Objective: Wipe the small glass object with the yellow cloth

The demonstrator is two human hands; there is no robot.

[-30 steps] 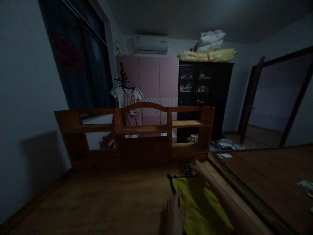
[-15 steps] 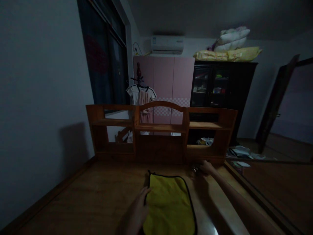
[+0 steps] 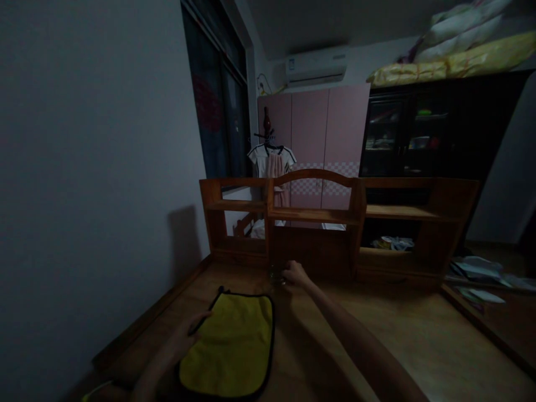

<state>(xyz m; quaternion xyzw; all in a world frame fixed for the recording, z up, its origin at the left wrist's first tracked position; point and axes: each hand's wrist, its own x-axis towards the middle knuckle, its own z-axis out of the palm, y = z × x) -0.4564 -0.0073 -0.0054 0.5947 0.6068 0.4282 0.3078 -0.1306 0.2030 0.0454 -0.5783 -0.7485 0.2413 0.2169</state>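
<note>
A yellow cloth (image 3: 234, 343) with a black border lies spread on the wooden desktop. My left hand (image 3: 184, 338) is at its left edge, fingers over the border and closed on it. Farther back, my right hand (image 3: 295, 273) is closed around a small clear object (image 3: 275, 273) that looks like glass; dim light and the fingers hide its exact kind. This object is close to the desktop, in front of the shelf unit's middle panel, beyond the cloth's upper right corner.
A wooden shelf unit (image 3: 312, 215) rises along the desk's back edge. At the left is a wall (image 3: 104, 167). Raised wooden edging (image 3: 486, 329) runs down the right side, with papers (image 3: 481, 271) beyond it. A plastic bag (image 3: 393, 243) shows through the right shelf opening.
The view has swung left. Against the shelf unit, my left hand and the yellow cloth have shifted left. My right hand has carried the clear object left, from the right section to the middle.
</note>
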